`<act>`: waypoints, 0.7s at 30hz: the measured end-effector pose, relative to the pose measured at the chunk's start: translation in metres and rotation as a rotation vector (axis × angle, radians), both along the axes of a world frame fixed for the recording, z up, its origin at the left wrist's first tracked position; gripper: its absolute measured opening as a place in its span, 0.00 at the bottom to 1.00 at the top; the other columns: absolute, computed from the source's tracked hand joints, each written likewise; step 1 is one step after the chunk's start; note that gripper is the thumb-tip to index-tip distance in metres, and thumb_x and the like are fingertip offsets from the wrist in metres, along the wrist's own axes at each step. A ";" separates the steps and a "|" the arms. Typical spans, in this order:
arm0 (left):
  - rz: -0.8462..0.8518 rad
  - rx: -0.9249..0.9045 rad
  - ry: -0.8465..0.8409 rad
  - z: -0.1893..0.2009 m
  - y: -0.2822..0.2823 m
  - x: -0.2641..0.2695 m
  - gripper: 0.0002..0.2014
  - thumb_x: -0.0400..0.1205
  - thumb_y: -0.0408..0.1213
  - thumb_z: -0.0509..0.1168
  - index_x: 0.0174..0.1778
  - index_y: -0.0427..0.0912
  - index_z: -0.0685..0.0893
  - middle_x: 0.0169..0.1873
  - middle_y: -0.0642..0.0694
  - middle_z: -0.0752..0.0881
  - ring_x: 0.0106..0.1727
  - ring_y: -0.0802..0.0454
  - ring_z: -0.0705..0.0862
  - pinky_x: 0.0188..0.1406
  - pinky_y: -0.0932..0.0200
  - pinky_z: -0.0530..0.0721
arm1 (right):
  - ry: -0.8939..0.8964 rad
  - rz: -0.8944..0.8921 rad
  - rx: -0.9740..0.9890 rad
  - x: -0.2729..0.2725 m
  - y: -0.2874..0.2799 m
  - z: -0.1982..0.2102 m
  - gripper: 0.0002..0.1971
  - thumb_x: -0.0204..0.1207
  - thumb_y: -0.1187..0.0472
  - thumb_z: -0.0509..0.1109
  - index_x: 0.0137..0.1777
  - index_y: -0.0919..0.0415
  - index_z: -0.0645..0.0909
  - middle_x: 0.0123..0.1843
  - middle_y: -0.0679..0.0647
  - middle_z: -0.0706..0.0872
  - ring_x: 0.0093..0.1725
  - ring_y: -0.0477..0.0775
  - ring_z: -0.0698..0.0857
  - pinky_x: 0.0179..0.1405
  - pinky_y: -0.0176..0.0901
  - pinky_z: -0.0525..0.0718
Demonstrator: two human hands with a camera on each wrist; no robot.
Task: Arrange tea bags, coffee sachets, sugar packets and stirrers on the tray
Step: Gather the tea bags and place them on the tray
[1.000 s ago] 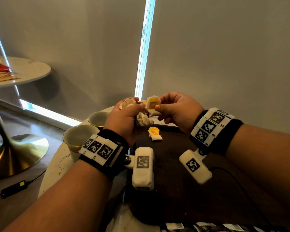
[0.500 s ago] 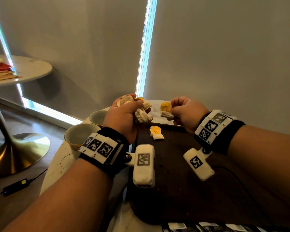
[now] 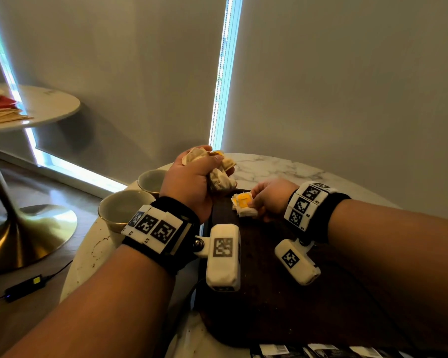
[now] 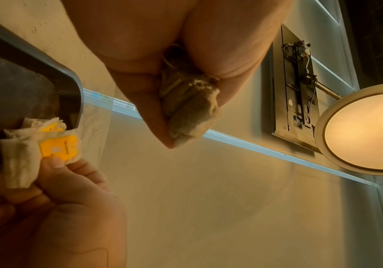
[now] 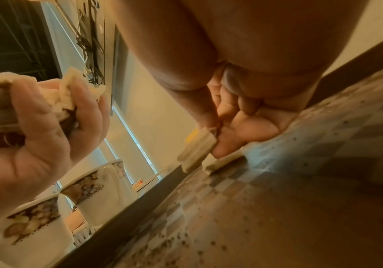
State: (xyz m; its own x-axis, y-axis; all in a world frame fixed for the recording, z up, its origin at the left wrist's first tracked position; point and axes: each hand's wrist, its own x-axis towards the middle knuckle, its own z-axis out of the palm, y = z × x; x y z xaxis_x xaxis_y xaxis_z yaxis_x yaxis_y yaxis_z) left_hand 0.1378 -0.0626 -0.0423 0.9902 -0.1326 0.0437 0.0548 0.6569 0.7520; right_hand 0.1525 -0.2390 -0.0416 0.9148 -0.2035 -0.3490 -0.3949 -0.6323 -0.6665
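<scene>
Tea bag [image 3: 244, 205] pinched in right hand [image 3: 272, 196] fingers [image 5: 226, 143]; above tray [image 3: 269, 293]

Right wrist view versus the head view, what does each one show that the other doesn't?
Only the right wrist view shows the floral bands on the two cups and the tray's checkered surface. Only the head view shows the side table, the black packets at the near edge and both wrist cameras. Both show the left hand gripping a bunch of tea bags and the right hand pinching one tea bag low over the tray.
</scene>
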 end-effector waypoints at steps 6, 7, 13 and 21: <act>-0.004 0.015 0.005 -0.001 -0.001 0.000 0.11 0.84 0.24 0.66 0.59 0.42 0.81 0.46 0.38 0.88 0.38 0.45 0.93 0.29 0.52 0.89 | 0.005 -0.023 0.016 0.002 0.005 -0.005 0.12 0.80 0.70 0.72 0.62 0.64 0.81 0.43 0.59 0.88 0.34 0.51 0.89 0.26 0.41 0.86; -0.003 0.018 0.006 -0.001 -0.001 0.000 0.11 0.84 0.24 0.66 0.59 0.42 0.81 0.46 0.38 0.88 0.38 0.45 0.93 0.30 0.52 0.89 | 0.003 -0.017 -0.011 0.002 0.005 -0.007 0.12 0.80 0.68 0.73 0.62 0.64 0.81 0.42 0.59 0.88 0.33 0.51 0.89 0.25 0.40 0.85; -0.009 0.026 0.009 -0.001 0.000 0.000 0.12 0.84 0.25 0.66 0.60 0.43 0.81 0.48 0.39 0.89 0.40 0.46 0.93 0.30 0.52 0.89 | -0.070 0.055 -0.373 -0.002 0.005 0.001 0.12 0.79 0.55 0.74 0.59 0.58 0.86 0.48 0.55 0.90 0.48 0.53 0.89 0.43 0.43 0.86; -0.008 0.024 0.004 -0.001 -0.001 0.000 0.12 0.84 0.25 0.66 0.60 0.43 0.81 0.49 0.38 0.89 0.39 0.46 0.93 0.31 0.52 0.89 | -0.046 0.355 -0.492 -0.024 0.005 0.010 0.15 0.81 0.62 0.70 0.64 0.48 0.86 0.61 0.46 0.86 0.58 0.46 0.83 0.57 0.39 0.81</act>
State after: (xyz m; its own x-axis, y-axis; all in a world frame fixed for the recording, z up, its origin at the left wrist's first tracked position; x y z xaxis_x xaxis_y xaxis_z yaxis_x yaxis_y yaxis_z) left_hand 0.1377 -0.0637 -0.0431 0.9893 -0.1413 0.0368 0.0625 0.6378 0.7677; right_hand 0.1286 -0.2336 -0.0313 0.9683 -0.0104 -0.2495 -0.0808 -0.9584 -0.2737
